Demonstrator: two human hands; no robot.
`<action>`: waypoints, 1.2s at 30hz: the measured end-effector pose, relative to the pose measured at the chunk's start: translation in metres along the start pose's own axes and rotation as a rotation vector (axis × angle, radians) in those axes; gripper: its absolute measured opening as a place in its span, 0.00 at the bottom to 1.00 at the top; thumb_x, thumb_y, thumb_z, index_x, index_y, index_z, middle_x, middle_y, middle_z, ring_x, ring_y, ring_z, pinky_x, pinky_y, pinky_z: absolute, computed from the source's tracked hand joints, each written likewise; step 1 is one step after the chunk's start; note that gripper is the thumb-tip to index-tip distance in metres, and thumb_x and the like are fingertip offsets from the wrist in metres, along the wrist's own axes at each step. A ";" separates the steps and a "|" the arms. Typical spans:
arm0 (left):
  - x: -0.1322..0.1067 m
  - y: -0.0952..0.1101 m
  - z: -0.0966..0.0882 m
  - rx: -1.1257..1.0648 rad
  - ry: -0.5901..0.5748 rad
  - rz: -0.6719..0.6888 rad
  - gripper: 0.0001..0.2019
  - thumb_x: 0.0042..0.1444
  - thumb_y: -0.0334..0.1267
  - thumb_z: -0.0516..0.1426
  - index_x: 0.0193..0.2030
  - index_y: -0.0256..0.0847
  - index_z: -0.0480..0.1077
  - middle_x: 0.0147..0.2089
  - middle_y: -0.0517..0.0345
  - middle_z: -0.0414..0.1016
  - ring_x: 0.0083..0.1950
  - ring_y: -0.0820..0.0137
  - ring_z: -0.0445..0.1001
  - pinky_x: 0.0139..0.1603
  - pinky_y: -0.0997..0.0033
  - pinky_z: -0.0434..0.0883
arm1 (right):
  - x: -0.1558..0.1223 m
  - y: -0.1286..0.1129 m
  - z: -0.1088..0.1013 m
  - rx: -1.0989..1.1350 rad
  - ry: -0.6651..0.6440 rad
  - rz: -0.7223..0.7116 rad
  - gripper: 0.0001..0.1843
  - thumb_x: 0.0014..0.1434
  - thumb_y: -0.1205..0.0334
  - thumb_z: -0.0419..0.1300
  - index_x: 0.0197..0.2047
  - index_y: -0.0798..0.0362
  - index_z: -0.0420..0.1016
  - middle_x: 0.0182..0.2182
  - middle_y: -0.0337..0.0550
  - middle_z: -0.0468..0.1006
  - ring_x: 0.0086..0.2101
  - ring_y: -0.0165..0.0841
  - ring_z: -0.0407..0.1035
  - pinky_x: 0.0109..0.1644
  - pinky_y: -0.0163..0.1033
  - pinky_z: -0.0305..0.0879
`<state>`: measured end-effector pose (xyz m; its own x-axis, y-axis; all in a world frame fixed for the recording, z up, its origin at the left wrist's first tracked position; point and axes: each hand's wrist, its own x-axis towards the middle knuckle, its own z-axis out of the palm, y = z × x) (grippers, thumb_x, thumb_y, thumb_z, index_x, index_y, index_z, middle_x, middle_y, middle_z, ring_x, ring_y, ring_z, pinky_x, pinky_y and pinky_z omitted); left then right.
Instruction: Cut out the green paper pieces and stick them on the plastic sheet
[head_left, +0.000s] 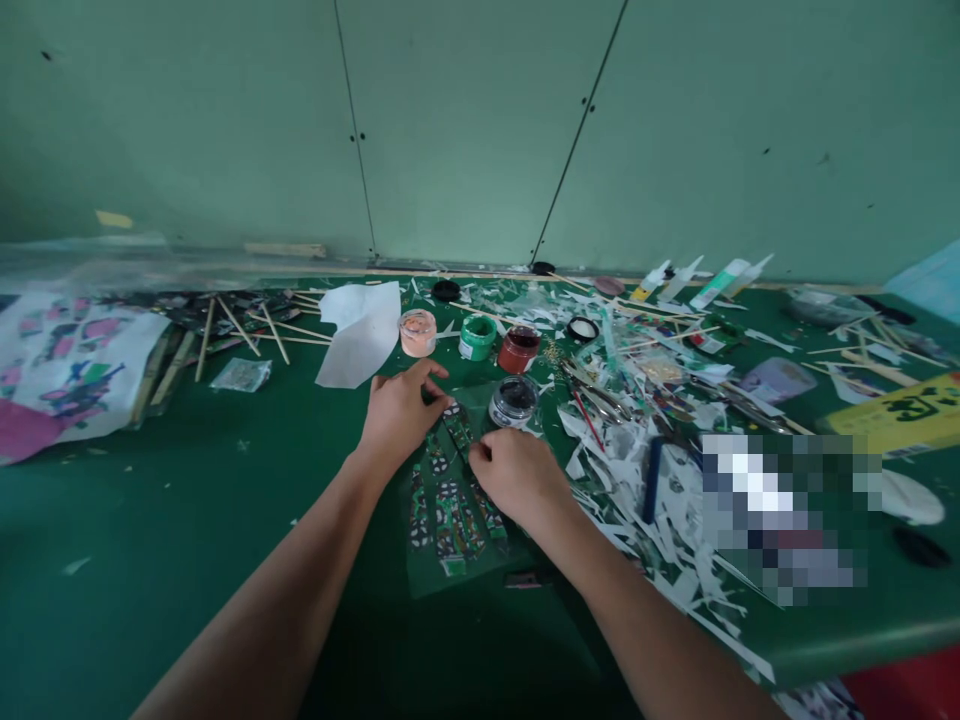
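Observation:
My left hand [405,410] is closed, its fingertips pinched at the upper end of a narrow camouflage-patterned strip [458,430]. To the right of it, my right hand [521,475] is curled with the knuckles up, low over the same group of pieces. Whatever its fingers hold is hidden. Below the hands lies a clear plastic sheet [427,580] bearing several camouflage pieces [454,520] in green, brown, black and white. An open jar of black paint [514,402] stands just beyond my right hand.
Behind the hands stand open jars of orange paint [418,333], green paint [477,338] and dark red paint [518,349]. White paper scraps [637,500] and metal tools [600,395] crowd the right side. Glue bottles [720,284] lean at the back. Wooden sticks [240,325] lie left.

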<state>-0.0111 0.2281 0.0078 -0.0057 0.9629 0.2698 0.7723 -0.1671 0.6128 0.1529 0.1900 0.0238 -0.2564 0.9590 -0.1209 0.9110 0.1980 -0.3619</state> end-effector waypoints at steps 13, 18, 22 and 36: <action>-0.007 0.009 -0.004 0.276 -0.041 0.164 0.11 0.59 0.31 0.52 0.42 0.47 0.74 0.44 0.54 0.77 0.49 0.58 0.73 0.50 0.56 0.66 | -0.008 -0.002 -0.014 0.007 0.063 -0.097 0.13 0.66 0.62 0.50 0.31 0.52 0.71 0.25 0.43 0.75 0.25 0.33 0.69 0.25 0.37 0.48; -0.026 0.022 -0.005 0.355 -0.190 0.283 0.16 0.58 0.32 0.53 0.51 0.47 0.73 0.58 0.55 0.74 0.57 0.57 0.70 0.55 0.53 0.68 | -0.007 -0.001 -0.013 -0.030 0.023 -0.087 0.10 0.63 0.69 0.50 0.44 0.54 0.71 0.37 0.49 0.80 0.34 0.37 0.73 0.30 0.38 0.53; -0.047 0.026 0.004 0.410 -0.237 0.286 0.23 0.61 0.35 0.50 0.63 0.39 0.64 0.67 0.46 0.63 0.68 0.53 0.60 0.65 0.45 0.61 | -0.005 0.005 -0.012 0.010 -0.047 -0.085 0.14 0.60 0.74 0.50 0.47 0.55 0.70 0.37 0.50 0.80 0.36 0.38 0.73 0.33 0.38 0.55; -0.062 0.029 -0.055 0.237 0.191 0.037 0.15 0.59 0.37 0.54 0.53 0.47 0.69 0.61 0.52 0.70 0.62 0.56 0.67 0.63 0.46 0.66 | -0.007 0.007 -0.007 0.020 -0.076 -0.160 0.11 0.64 0.73 0.49 0.47 0.56 0.68 0.37 0.51 0.79 0.36 0.37 0.73 0.32 0.37 0.55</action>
<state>-0.0237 0.1524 0.0496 -0.0765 0.8962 0.4370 0.9007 -0.1259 0.4159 0.1630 0.1857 0.0285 -0.4221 0.8973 -0.1294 0.8500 0.3421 -0.4005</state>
